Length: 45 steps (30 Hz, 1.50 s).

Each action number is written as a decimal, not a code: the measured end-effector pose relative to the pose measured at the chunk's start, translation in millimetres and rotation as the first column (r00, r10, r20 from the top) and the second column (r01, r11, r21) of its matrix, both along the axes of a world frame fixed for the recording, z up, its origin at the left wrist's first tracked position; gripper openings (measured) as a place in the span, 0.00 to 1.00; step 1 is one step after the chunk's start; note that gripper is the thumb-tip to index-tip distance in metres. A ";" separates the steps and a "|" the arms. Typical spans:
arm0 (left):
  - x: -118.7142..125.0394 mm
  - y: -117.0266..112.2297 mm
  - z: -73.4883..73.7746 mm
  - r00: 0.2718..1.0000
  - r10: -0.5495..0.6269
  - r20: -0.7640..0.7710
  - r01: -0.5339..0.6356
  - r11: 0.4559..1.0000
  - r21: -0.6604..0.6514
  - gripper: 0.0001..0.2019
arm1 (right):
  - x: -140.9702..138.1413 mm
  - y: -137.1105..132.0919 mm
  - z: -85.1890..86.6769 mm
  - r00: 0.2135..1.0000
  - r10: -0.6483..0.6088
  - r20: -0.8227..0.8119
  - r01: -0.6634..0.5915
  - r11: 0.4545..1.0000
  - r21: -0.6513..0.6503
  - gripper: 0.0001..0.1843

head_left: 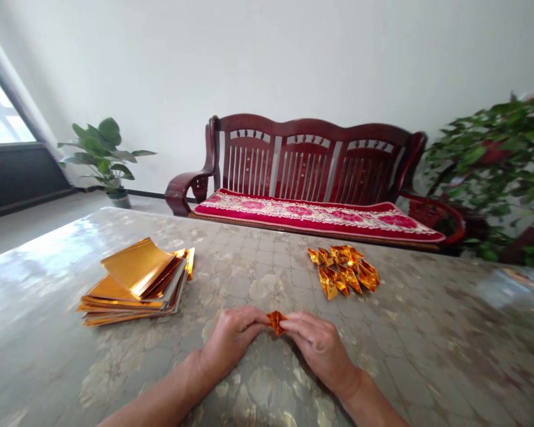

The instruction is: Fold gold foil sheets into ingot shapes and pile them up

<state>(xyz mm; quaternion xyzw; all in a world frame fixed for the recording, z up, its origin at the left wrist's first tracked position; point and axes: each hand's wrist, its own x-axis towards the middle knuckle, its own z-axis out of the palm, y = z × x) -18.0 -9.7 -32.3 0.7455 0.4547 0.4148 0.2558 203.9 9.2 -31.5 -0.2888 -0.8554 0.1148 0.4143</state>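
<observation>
Between my two hands is a small folded piece of shiny gold foil paper (276, 322), its middle showing as a pointed shape. My left hand (235, 332) pinches its left end with the fingers closed. On the other side, my right hand (318, 344) grips the right end between thumb and fingers. Several folded gold paper pieces (347, 273) lie grouped beyond my right hand. To the left sits an uneven stack of flat gold foil sheets (136, 279), with some grey undersides showing.
A patterned cover lies over the table (258, 385). Past its far edge stands a dark red wooden bench (307, 160) with a floral red cushion (320, 214). Potted plants (109, 154) flank it. A clear plastic bag (511, 287) rests at the table's right.
</observation>
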 end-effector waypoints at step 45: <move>19.8 -7.5 -3.6 0.961 0.176 0.213 -0.154 0.981 -0.118 0.04 | -21.0 -10.7 6.4 0.964 -0.043 -0.263 -0.002 0.986 -0.168 0.10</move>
